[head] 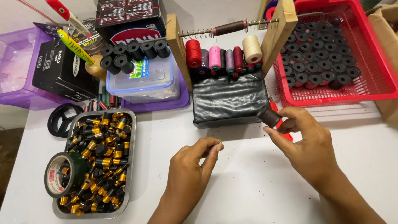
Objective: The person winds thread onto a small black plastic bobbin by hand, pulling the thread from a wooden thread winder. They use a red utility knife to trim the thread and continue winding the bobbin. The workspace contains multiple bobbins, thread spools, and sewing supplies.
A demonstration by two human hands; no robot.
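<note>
My right hand (306, 143) pinches a short black tube (270, 117) between thumb and fingers, just in front of a black-wrapped block (229, 99). A red tool (283, 126) shows partly under this hand. My left hand (195, 164) rests on the white table (248, 182), thumb and forefinger pressed together; whether a thread runs between them I cannot tell. Behind the block stand several thread spools (224, 56), red, pink, cream and dark, under a wooden frame (178, 45) that carries a rod with a spring (226, 28).
A metal tray (130, 166) of black and gold tubes sits at the left with a roll of dark tape (62, 174) on it. Black tubes fill a red basket (373, 62) at back right. More lie on a clear lidded box (145, 81). Boxes and a purple bin (16, 58) stand behind.
</note>
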